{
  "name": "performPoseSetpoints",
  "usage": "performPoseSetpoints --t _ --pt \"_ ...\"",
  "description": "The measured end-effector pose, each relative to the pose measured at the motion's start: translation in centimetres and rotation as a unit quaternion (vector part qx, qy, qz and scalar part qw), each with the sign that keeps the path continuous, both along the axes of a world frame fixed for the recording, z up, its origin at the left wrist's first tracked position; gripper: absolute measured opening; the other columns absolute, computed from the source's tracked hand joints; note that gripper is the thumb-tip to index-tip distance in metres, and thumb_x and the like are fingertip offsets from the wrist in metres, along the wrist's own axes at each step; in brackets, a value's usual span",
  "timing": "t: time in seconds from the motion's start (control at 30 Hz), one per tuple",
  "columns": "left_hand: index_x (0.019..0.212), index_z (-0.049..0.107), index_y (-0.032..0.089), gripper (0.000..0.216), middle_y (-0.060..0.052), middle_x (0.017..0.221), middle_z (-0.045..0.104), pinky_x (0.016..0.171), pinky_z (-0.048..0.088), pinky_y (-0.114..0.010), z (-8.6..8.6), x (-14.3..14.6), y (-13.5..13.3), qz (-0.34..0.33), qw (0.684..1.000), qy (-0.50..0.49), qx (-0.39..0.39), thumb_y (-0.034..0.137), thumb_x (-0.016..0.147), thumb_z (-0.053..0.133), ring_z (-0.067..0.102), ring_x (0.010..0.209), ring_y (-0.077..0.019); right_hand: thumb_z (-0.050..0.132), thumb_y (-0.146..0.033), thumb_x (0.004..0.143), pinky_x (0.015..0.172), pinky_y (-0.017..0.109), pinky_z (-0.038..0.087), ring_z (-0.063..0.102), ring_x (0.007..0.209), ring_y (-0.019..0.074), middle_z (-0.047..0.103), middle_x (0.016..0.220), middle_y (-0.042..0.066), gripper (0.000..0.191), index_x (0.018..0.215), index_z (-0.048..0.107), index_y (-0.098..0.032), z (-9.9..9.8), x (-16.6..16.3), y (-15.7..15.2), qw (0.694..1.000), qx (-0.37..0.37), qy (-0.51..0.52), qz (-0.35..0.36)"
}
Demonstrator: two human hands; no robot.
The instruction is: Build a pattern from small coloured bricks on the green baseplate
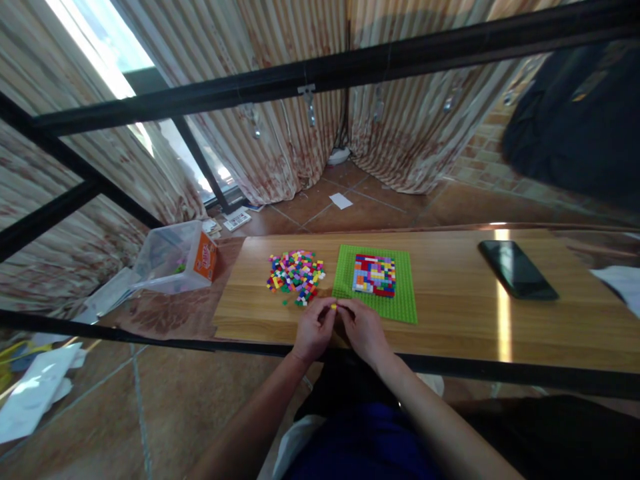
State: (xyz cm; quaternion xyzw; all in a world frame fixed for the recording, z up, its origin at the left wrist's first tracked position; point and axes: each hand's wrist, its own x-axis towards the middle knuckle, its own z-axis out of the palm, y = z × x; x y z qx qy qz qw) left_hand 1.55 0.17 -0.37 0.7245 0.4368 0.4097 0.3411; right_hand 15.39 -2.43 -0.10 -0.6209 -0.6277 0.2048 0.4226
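Head view, near to far. Lowest in frame: two bare forearms reaching forward over a dark lap. Left hand [314, 328] and right hand [364, 328] meeting at the near edge of the desk [460, 313], fingertips drawn together and pinching one small yellow brick [333, 307] between them; each hand closed on that brick, nothing else gripped.

Just beyond the fingertips: loose pile of coloured bricks [296, 272] lying on the desk to the left, touching nothing but the wood. Immediately right of the pile: green baseplate [395, 303] lying flat, carrying a multicoloured mosaic block [375, 274] toward its far half.

Progress, judging from the layout: mosaic covering only a modest central patch of the baseplate, a wide green margin showing bare on all sides, and a sizeable pile remaining unplaced; work appearing partway along, with much of the plate unfilled and the yellow brick not yet seated.

Farther right on the desk: dark phone [517, 269] lying face up, well apart from the baseplate. Off the desk's left end: clear plastic tub [173, 257] tipped on its side, orange label facing the desk. Farthest: tiled floor, striped curtains, black frame bars crossing the upper view.
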Motion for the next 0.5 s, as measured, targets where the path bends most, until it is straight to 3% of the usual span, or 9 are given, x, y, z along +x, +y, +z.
performPoseSetpoints --t 0.27,0.5 --pt "0.098 0.069 0.019 0.015 -0.005 0.092 0.071 0.08 0.054 -0.031 -0.36 0.29 -0.08 0.031 0.999 0.016 0.015 0.023 0.09 0.057 0.066 0.086 -0.017 0.052 -0.02 0.09 0.074 0.031 0.052 0.069 0.08 0.0191 0.075 0.088 0.006 0.023 0.084 0.074 -0.023 -0.05 -0.2 0.05 0.999 -0.024 -0.024 -0.027" --pt "0.095 0.068 0.018 0.013 -0.004 0.088 0.07 0.073 0.053 -0.028 -0.41 0.36 -0.08 0.042 0.999 0.013 0.001 0.023 0.089 0.058 0.065 0.079 -0.0153 0.056 -0.028 0.088 0.075 0.034 0.053 0.07 0.08 0.0206 0.076 0.089 0.006 0.019 0.088 0.073 -0.021 0.15 0.41 -0.36 0.996 -0.04 0.054 -0.052"
